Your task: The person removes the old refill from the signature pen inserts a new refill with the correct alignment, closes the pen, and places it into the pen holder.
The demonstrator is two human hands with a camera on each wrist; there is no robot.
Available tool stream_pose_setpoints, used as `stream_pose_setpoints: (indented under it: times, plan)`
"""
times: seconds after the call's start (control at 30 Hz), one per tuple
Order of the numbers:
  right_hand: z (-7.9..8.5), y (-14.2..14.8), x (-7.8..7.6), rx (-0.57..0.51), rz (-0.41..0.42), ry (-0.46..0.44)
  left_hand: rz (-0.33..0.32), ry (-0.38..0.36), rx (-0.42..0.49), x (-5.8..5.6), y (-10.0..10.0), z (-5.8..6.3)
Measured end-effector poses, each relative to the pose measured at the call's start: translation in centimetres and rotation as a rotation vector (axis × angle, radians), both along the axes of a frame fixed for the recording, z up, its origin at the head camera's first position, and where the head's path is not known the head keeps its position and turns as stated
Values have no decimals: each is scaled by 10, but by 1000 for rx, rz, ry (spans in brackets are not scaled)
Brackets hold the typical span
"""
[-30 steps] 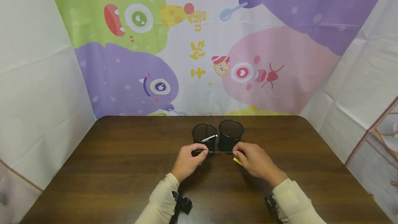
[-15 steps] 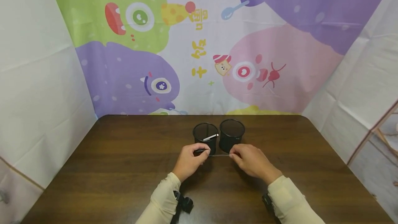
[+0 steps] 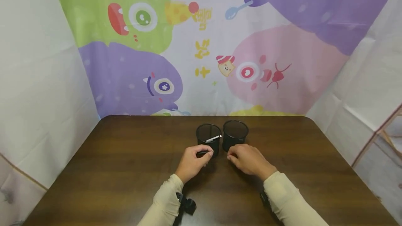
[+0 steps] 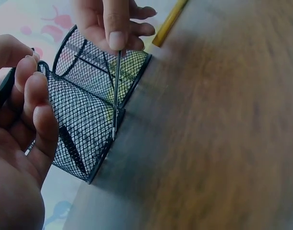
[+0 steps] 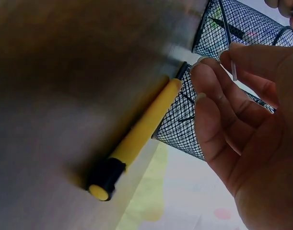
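In the head view my left hand (image 3: 193, 163) grips a dark, slim pen part (image 3: 202, 153), its thumb and forefinger together. My right hand (image 3: 251, 159) is a short way to its right and pinches a pen refill (image 4: 117, 91), a thin tube with a metal tip. The refill shows best in the left wrist view, where its tip seems apart from the left fingers. Two black mesh pen cups stand just beyond the hands: the left cup (image 3: 211, 146) with a white-ended pen (image 3: 213, 138) in it, and the right cup (image 3: 232, 143).
A yellow pen (image 5: 146, 124) with a black end lies on the table by the right cup, below my right hand; the head view hides it. The brown wooden table (image 3: 110, 170) reaches back to a printed cloth (image 3: 204, 97).
My right hand has moved left, closer to the left hand, and the refill between them no longer shows in the head view. The yellow pen has become hidden there. My left hand stays nearly still.
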State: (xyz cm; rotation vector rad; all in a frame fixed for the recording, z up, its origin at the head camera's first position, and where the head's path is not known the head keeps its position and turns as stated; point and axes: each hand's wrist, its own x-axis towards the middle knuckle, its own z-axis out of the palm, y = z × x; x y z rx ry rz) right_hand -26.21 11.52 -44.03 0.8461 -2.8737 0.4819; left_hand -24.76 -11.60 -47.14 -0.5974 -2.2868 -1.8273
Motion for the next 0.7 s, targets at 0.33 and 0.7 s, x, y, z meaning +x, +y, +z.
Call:
stream_pose_setpoints:
  times: [0.33, 0.7]
  plan:
    - [-4, -3, -4, -42, -4, -54, -40, 1, 4, -2, -1, -3]
    - [8, -4, -2, -63, -35, -16, -33, 4, -4, -3, 0, -1]
